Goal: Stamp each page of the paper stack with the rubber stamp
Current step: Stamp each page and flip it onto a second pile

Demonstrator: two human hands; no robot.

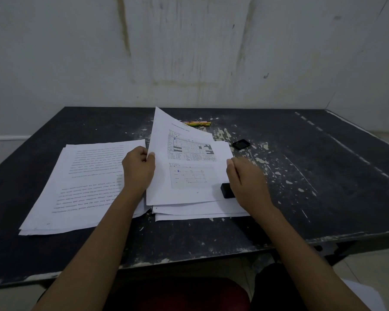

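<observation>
Nearest, below the paper stack (pixel 200 212), a dark red seat (pixel 189 295) shows under the scuffed black table (pixel 301 209). At the stack's lower right corner your right hand (pixel 247 182) is curled round the black rubber stamp (pixel 227 190), which sits at the paper's edge. At the stack's left edge your left hand (pixel 138 169) pinches the top page (pixel 189 158), a printed sheet with tables, lifted and curling upward. Left of the stack lies a second pile of pages (pixel 83 182) with text, touching it. Just beyond the stack's right corner rests a small black cap (pixel 241 144). Farther behind the stack lie coloured pencils (pixel 197 123), then the stained white wall (pixel 189 52).
</observation>
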